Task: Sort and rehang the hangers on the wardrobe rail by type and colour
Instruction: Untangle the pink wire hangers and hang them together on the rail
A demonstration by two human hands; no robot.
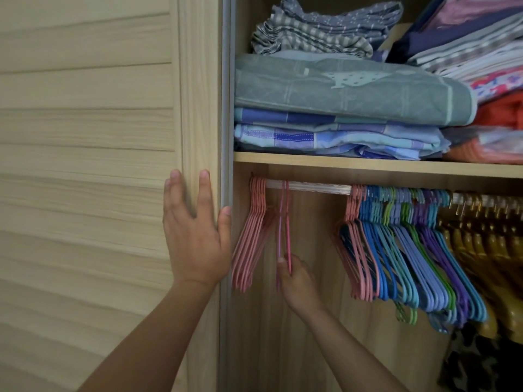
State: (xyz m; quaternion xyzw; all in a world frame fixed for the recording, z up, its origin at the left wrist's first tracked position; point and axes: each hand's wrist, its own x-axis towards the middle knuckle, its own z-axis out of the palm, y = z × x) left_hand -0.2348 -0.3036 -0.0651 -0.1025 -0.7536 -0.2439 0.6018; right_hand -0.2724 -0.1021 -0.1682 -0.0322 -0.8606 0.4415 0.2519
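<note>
A white rail (317,187) runs under the wardrobe shelf. Several pink hangers (249,239) hang bunched at its far left end. Beside them two pink hangers (283,216) hang edge-on from the rail, and my right hand (295,281) grips their lower part. To the right of a bare stretch of rail hang more pink hangers (359,250), then blue, green and purple hangers (424,250), then yellow hangers (486,239). My left hand (195,236) rests flat with straight fingers on the wooden sliding door (85,165), thumb at the door's edge.
The shelf (368,164) above the rail carries stacks of folded linen (339,91). A dark patterned cloth (481,363) sits at the bottom right under the yellow hangers. The wardrobe's back panel shows behind the gap in the rail.
</note>
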